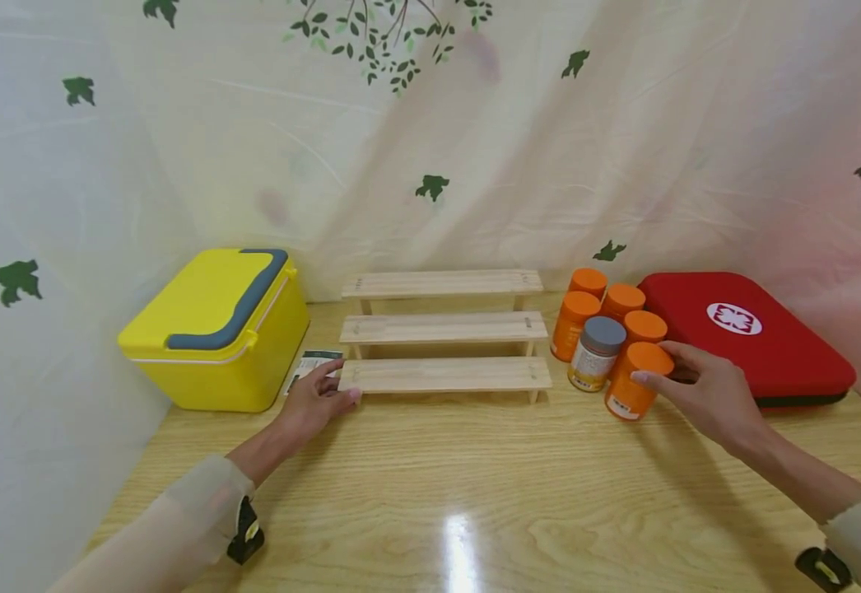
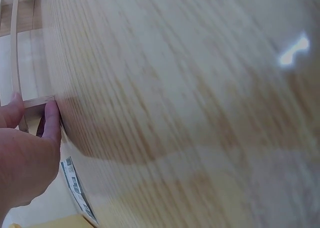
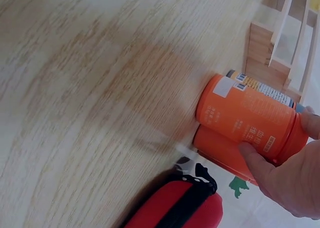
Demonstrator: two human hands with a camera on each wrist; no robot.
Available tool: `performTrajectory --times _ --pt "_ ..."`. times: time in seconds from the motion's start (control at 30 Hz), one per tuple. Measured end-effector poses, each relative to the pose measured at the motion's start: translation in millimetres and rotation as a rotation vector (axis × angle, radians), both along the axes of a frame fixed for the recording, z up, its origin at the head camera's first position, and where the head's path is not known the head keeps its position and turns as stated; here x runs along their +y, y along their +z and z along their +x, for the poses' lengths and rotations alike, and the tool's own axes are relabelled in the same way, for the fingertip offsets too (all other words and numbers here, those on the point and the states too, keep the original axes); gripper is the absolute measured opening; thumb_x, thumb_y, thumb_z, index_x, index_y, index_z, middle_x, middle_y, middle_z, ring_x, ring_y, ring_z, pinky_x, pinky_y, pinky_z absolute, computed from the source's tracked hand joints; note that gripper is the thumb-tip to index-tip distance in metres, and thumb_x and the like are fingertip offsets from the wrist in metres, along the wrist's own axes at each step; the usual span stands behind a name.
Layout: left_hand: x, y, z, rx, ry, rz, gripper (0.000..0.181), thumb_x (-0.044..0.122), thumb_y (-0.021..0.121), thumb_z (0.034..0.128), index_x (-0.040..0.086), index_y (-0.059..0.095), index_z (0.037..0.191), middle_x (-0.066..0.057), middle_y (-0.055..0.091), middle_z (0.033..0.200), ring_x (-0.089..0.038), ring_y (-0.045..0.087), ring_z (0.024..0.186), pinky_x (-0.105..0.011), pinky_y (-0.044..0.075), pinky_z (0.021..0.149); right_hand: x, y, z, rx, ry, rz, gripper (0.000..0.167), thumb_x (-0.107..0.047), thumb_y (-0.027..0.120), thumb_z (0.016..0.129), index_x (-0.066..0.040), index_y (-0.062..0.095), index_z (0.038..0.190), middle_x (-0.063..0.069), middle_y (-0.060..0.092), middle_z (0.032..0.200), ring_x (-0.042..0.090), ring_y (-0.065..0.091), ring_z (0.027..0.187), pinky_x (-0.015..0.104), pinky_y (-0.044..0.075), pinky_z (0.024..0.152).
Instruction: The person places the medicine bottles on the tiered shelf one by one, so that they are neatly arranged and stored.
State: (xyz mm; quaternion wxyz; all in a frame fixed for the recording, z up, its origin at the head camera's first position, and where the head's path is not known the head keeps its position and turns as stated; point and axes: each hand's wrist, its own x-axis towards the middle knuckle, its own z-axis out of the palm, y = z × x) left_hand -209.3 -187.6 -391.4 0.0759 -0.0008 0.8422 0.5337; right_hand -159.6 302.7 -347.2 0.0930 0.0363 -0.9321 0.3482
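Observation:
A three-step wooden rack (image 1: 445, 376) stands mid-table. At the left end of its lowest step, my left hand (image 1: 310, 408) pinches the board between thumb and fingers; the left wrist view shows the fingertips around that rack end (image 2: 37, 103). On the right, my right hand (image 1: 715, 399) grips the front orange bottle (image 1: 632, 394), thumb on one side of it and fingers partly hidden behind. The right wrist view shows this orange bottle (image 3: 250, 119) upright beside another one (image 3: 222, 150). A grey-capped bottle (image 1: 593, 360) touches the group, with several more orange bottles (image 1: 574, 325) behind.
A yellow box (image 1: 201, 321) with a grey-blue handle sits at the left. Between it and the rack lies a printed card (image 1: 315, 360), partly covered by the left hand. The red first-aid case (image 1: 793, 354) is right of the bottles. Behind everything hangs a leaf-patterned curtain (image 1: 475, 165).

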Motion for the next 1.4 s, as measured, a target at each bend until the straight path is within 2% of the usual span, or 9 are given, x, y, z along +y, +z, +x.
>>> performTrajectory --times 0.17,0.3,0.47,0.53,0.7,0.87,1.03,1.23,1.4 --pt "0.7 0.9 0.5 -0.005 0.004 0.012 0.064 0.012 0.064 0.0929 0.001 0.033 0.147 -0.026 0.057 0.127 -0.022 0.064 0.099 -0.030 0.053 0.086 0 2.6 2.9 0.021 0.003 0.017 0.068 -0.035 0.071 0.088 0.007 0.047 0.137 0.031 0.059 0.120 0.041 0.060 0.097 0.006 0.044 0.064" --pt "1.1 1.2 1.2 -0.003 0.004 0.004 0.064 0.011 0.064 0.0930 0.001 0.032 0.148 -0.026 0.057 0.127 -0.022 0.064 0.098 -0.030 0.053 0.085 -2 11.9 7.9 0.027 0.018 0.016 0.069 -0.035 0.072 0.087 0.006 0.047 0.138 0.030 0.060 0.119 0.037 0.061 0.095 0.007 0.045 0.065" --pt "0.0 -0.8 0.5 -0.005 0.009 -0.008 0.064 0.011 0.064 0.0928 0.002 0.032 0.148 -0.026 0.057 0.126 -0.021 0.064 0.097 -0.028 0.054 0.084 -9 26.3 11.6 0.023 0.063 -0.051 0.070 -0.031 0.074 0.086 0.005 0.045 0.139 0.028 0.061 0.121 -0.002 0.060 0.087 0.009 0.049 0.066" --pt "-0.2 -1.6 0.4 -0.006 0.011 -0.007 0.064 0.010 0.064 0.0927 0.002 0.032 0.148 -0.026 0.058 0.126 -0.020 0.065 0.096 -0.028 0.054 0.084 -12 30.6 11.1 0.012 0.084 -0.076 0.071 -0.030 0.074 0.086 0.004 0.045 0.140 0.027 0.061 0.121 -0.012 0.056 0.085 0.011 0.050 0.067" --pt "0.3 -3.6 0.2 -0.002 0.013 -0.005 0.064 0.010 0.064 0.0924 0.002 0.033 0.148 -0.026 0.058 0.126 -0.022 0.065 0.098 -0.029 0.054 0.085 -23 38.9 8.4 -0.032 0.127 -0.110 0.071 -0.031 0.074 0.086 -0.001 0.044 0.142 0.022 0.064 0.119 -0.002 0.060 0.087 0.017 0.053 0.068" --pt "1.3 -3.8 -0.2 0.003 0.021 -0.032 0.064 0.012 0.064 0.0929 0.004 0.033 0.148 -0.025 0.057 0.128 -0.024 0.063 0.102 -0.032 0.052 0.089 -35 45.2 3.4 -0.036 0.185 -0.143 0.065 -0.030 0.074 0.086 -0.006 0.048 0.141 0.015 0.065 0.116 0.007 0.064 0.086 0.023 0.055 0.068" --pt "1.0 -3.3 -0.1 -0.005 0.028 -0.028 0.064 0.011 0.064 0.0930 0.005 0.033 0.148 -0.024 0.057 0.128 -0.023 0.063 0.101 -0.033 0.052 0.090 -47 55.3 -4.6 -0.057 0.244 -0.173 0.063 -0.030 0.073 0.087 -0.011 0.049 0.142 0.013 0.064 0.121 0.007 0.065 0.091 0.027 0.057 0.069" --pt "0.7 -5.0 -0.9 0.007 0.021 -0.043 0.064 0.013 0.064 0.0925 0.004 0.034 0.148 -0.025 0.058 0.127 -0.024 0.063 0.102 -0.033 0.052 0.090 -64 76.0 -17.8 -0.089 0.252 -0.145 0.061 -0.041 0.073 0.085 -0.027 0.051 0.141 0.004 0.065 0.121 0.019 0.062 0.098 0.033 0.055 0.074" --pt "1.0 -5.6 -2.0 0.004 0.031 -0.035 0.064 0.013 0.065 0.0920 0.005 0.034 0.148 -0.024 0.059 0.124 -0.022 0.064 0.098 -0.030 0.053 0.087 -83 92.6 -35.2 -0.106 0.251 -0.150 0.060 -0.049 0.072 0.082 -0.035 0.053 0.137 -0.001 0.066 0.120 0.021 0.064 0.096 0.041 0.052 0.079"
